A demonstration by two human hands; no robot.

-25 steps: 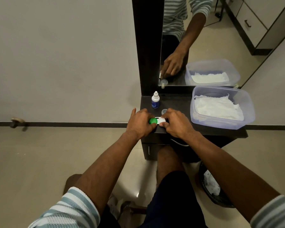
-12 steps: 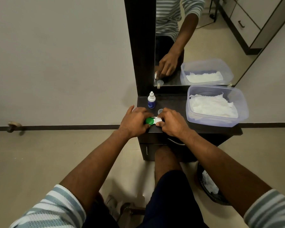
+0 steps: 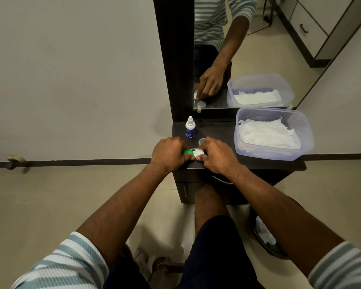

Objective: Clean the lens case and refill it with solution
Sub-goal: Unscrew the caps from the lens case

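A white lens case (image 3: 197, 152) with a green cap (image 3: 188, 152) on its left well lies near the front edge of a dark dresser top (image 3: 219, 132). My left hand (image 3: 168, 153) grips the green cap, fingers curled round it. My right hand (image 3: 216, 154) pinches the white right end of the case. A small solution bottle (image 3: 190, 127) with a blue label and white nozzle stands upright behind my left hand. A small clear cap (image 3: 202, 141) sits on the top between the bottle and my right hand.
A clear plastic tub (image 3: 304, 130) with white tissues stands at the right of the dresser top. A mirror (image 3: 248, 49) rises behind it. A dark bin (image 3: 265, 245) with crumpled tissue sits on the floor at the lower right. My knees are under the dresser.
Both hands stay on the lens case in nearly the same place. The view has shifted slightly, and my left hand's fingers have curled a little further round the green cap.
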